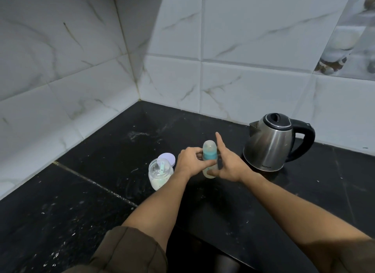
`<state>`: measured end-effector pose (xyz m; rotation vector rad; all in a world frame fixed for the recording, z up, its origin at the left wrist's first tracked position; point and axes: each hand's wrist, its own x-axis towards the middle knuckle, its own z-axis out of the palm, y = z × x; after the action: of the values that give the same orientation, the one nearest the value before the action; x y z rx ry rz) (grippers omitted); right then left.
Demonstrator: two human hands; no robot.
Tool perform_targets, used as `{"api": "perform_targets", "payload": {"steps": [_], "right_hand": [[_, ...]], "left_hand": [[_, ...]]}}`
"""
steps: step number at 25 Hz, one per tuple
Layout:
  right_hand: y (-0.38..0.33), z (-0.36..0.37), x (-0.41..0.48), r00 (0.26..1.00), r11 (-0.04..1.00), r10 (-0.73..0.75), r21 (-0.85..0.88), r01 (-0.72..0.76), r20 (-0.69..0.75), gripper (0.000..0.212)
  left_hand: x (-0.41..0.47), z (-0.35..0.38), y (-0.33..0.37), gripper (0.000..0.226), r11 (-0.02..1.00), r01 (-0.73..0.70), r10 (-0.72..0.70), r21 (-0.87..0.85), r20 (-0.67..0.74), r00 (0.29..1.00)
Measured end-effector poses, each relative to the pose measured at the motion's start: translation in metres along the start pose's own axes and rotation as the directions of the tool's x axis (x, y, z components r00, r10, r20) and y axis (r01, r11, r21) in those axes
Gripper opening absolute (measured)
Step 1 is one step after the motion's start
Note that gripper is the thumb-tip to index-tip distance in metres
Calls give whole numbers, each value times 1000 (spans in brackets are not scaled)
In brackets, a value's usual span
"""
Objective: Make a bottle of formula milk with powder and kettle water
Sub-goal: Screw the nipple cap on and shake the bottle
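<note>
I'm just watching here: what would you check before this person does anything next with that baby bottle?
1. Bottle upright on the counter: ok.
2. Left hand gripping the bottle's teal collar: ok.
3. Right hand steadying it: thumb touches the lower bottle, fingers spread open, so not a full grip.
4. Bottle's cap on: ok, clear dome still covers the top, so nothing can go in yet.
5. Powder jar ready: ok, open, scoop inside, lid lying behind it.
6. Kettle has hot water: cannot tell, its lid is shut.
</note>
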<state>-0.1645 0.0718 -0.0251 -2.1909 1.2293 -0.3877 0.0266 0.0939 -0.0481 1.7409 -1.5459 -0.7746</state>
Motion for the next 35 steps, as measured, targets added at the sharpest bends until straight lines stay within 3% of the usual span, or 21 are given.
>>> {"api": "perform_targets", "payload": {"steps": [7, 11, 13, 15, 16, 17, 18, 21, 23, 27, 28, 32, 33, 35], "right_hand": [[-20, -17, 22, 958, 980, -192, 5, 197, -214, 116], [-39, -56, 38, 905, 949, -229, 125, 290, -359, 101], [-51, -84, 47, 832, 884, -102, 333, 327, -545, 96], [-68, -113, 52, 726, 685, 154, 602, 410, -670, 95], [-77, -125, 53, 706, 563, 243, 689, 456, -665, 94], [-86, -132, 53, 729, 483, 256, 737, 472, -635, 93], [-94, -135, 52, 780, 471, 203, 758, 452, -592, 92], [-108, -127, 45, 916, 603, -48, 720, 344, -398, 89], [-108, -125, 45, 911, 598, -67, 714, 363, -406, 88], [-107, -147, 56, 814, 298, 235, 836, 460, -531, 88], [-107, -148, 56, 828, 312, 220, 842, 441, -515, 88], [-108, -135, 49, 949, 602, -76, 744, 289, -306, 86], [-107, -134, 50, 948, 605, -100, 737, 300, -303, 86], [-107, -138, 53, 915, 488, -8, 797, 355, -402, 86]], "left_hand": [[9, -30, 37, 56, 994, -84, 77, -74, -84, 994], [12, -49, 46, 69, 984, -60, 16, -169, -251, 968], [16, -59, 46, 71, 981, -18, -47, -192, -331, 943], [18, -67, 44, 67, 981, 23, -93, -190, -368, 925], [20, -68, 44, 63, 983, 36, -103, -181, -377, 920], [22, -69, 45, 59, 984, 46, -108, -170, -382, 918], [24, -69, 46, 57, 987, 53, -109, -152, -386, 916], [30, -68, 52, 53, 996, 62, -81, -60, -380, 921], [33, -68, 54, 50, 998, 65, -67, -17, -369, 927], [34, -74, 50, 46, 997, 71, -59, 18, -382, 922], [35, -75, 50, 45, 997, 73, -59, 24, -384, 921], [40, -73, 50, 42, 996, 76, -52, 48, -378, 924], [41, -73, 51, 42, 996, 73, -48, 55, -376, 925], [42, -73, 50, 42, 995, 72, -41, 67, -379, 925]]}}
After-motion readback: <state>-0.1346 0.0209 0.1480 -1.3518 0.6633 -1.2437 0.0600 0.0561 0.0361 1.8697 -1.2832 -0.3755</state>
